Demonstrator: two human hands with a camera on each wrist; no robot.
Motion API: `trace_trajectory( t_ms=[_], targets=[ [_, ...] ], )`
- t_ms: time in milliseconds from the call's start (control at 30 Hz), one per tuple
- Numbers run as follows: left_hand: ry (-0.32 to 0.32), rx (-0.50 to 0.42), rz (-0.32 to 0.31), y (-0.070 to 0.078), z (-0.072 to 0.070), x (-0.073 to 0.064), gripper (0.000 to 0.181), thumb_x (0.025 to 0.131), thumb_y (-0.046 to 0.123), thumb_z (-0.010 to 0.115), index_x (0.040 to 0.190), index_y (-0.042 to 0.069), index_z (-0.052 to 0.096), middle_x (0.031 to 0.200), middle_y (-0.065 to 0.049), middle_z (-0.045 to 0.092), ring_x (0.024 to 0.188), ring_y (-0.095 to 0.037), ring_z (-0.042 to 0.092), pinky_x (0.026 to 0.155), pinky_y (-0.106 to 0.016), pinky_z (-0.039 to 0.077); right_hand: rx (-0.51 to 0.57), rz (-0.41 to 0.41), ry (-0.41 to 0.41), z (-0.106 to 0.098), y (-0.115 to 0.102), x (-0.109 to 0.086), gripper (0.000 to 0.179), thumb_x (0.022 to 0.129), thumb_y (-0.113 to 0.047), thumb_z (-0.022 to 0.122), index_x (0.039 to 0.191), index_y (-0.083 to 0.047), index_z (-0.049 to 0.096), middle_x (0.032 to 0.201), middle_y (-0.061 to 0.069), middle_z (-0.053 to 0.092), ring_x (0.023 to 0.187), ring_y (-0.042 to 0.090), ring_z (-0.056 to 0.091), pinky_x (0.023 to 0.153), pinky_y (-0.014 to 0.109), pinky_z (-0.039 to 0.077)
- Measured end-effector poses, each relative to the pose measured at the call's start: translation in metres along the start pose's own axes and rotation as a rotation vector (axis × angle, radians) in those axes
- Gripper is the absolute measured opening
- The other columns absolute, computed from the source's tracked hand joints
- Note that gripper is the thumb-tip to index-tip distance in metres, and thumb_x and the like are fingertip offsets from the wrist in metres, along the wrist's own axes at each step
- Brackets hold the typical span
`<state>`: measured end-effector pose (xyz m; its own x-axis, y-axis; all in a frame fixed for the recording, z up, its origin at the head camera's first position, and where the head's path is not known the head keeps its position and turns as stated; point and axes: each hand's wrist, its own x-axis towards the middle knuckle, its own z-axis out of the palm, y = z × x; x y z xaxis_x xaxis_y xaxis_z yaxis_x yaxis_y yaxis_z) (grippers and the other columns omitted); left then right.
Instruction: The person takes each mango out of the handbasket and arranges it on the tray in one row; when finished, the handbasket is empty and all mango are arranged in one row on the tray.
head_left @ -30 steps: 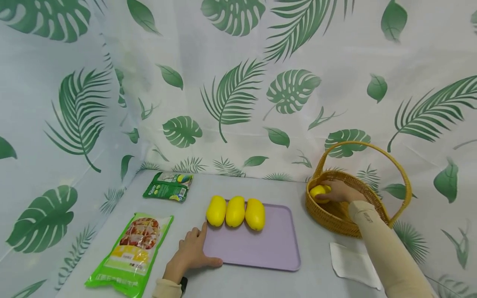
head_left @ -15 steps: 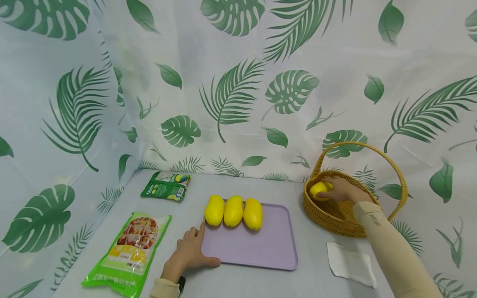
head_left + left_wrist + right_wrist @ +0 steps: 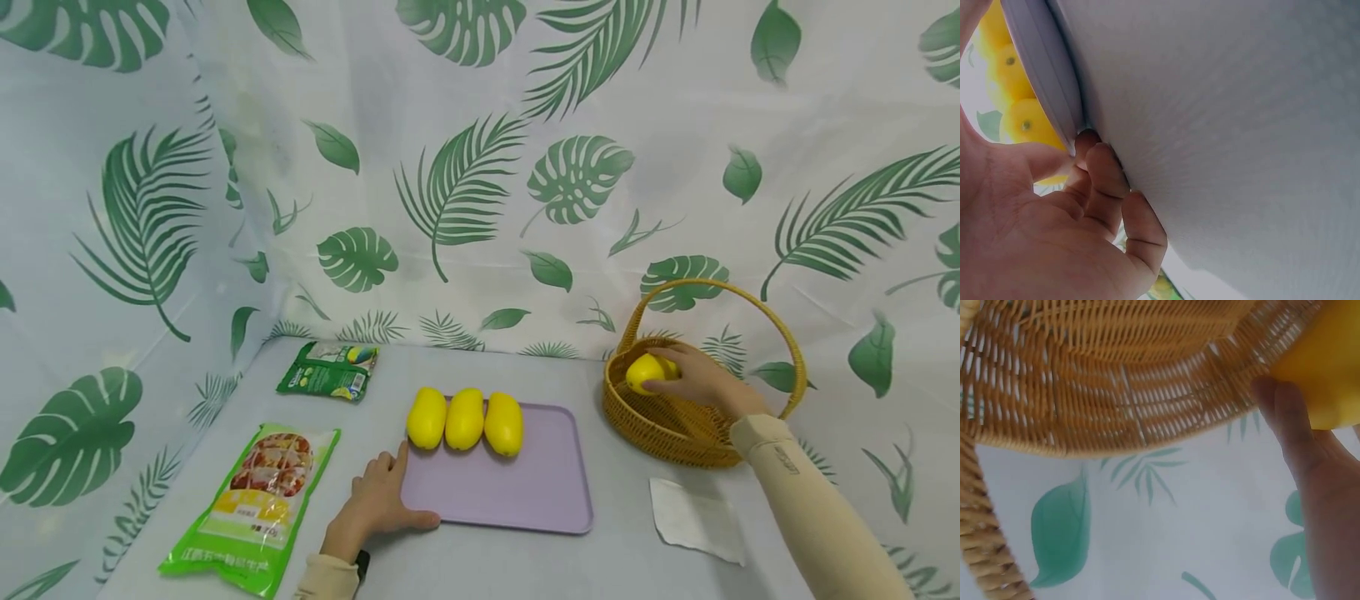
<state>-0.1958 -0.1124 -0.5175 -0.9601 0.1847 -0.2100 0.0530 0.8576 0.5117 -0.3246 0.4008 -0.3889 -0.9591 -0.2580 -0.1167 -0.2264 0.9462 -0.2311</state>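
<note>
My right hand grips a yellow mango inside the wicker basket, toward its left side. The right wrist view has the thumb pressed to the smooth mango, with the basket weave beyond. At the front left corner of the lilac tray rests my left hand, thumb along the near edge and index finger along the left edge. From below, the left wrist view shows fingertips touching the tray rim. Three yellow mangoes, the middle one among them, lie in a row at the tray's back left.
A green and clear food bag lies left of my left hand. Behind it is a smaller green packet. White paper lies in front of the basket. A leaf-printed curtain closes off the back.
My right hand has shifted the mango slightly up and to the right within the basket. My left hand stays at the tray corner. The head view has turned a little to the right.
</note>
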Motion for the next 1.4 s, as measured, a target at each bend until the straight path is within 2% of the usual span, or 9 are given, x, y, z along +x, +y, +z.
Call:
trace_trajectory(
  t_ms=[300,500,767,1067,1400],
  targets=[
    [-0.004,-0.006,-0.014,-0.002,-0.002,0.0,0.132,0.061,0.068,0.086,0.158,0.002,0.026,0.135,-0.023,0.049,0.117,-0.034,0.047,0.097,-0.061,0.04,0.018,-0.033,0.035,-0.001,-0.008,-0.016,0.088,0.091,-0.065,0.061,0.154,-0.007,0.038,0.156,0.032,0.03,0.137,0.059,0.032,0.104,0.076,0.032],
    [-0.001,-0.003,-0.014,-0.003,-0.002,0.001,0.133,0.06,0.069,0.086,0.158,0.003,0.025,0.136,-0.023,0.048,0.118,-0.034,0.047,0.097,-0.061,0.04,0.021,-0.082,0.103,-0.002,-0.017,-0.024,0.082,0.092,-0.058,0.064,0.153,-0.008,0.041,0.156,0.031,0.032,0.136,0.057,0.036,0.103,0.074,0.035],
    [0.011,-0.006,-0.005,-0.001,-0.002,0.0,0.133,0.06,0.069,0.086,0.158,0.003,0.025,0.135,-0.023,0.049,0.117,-0.034,0.047,0.097,-0.062,0.039,0.109,-0.168,0.136,0.003,-0.046,-0.038,0.077,0.092,-0.049,0.069,0.151,-0.009,0.042,0.158,0.026,0.033,0.137,0.051,0.038,0.102,0.071,0.038],
    [0.015,0.0,0.011,0.001,-0.003,-0.003,0.131,0.061,0.067,0.086,0.158,0.001,0.026,0.135,-0.023,0.049,0.118,-0.035,0.048,0.096,-0.062,0.04,0.152,-0.285,0.163,0.032,-0.08,-0.04,0.071,0.091,-0.041,0.073,0.15,-0.011,0.046,0.154,0.025,0.039,0.133,0.049,0.047,0.1,0.065,0.046],
    [0.014,0.0,0.016,0.001,-0.003,-0.004,0.131,0.062,0.066,0.086,0.158,0.001,0.026,0.134,-0.023,0.049,0.118,-0.035,0.048,0.096,-0.062,0.04,0.156,-0.353,0.123,0.068,-0.101,-0.03,0.07,0.089,-0.045,0.074,0.148,-0.017,0.05,0.155,0.024,0.04,0.136,0.049,0.045,0.104,0.067,0.042]
  ],
)
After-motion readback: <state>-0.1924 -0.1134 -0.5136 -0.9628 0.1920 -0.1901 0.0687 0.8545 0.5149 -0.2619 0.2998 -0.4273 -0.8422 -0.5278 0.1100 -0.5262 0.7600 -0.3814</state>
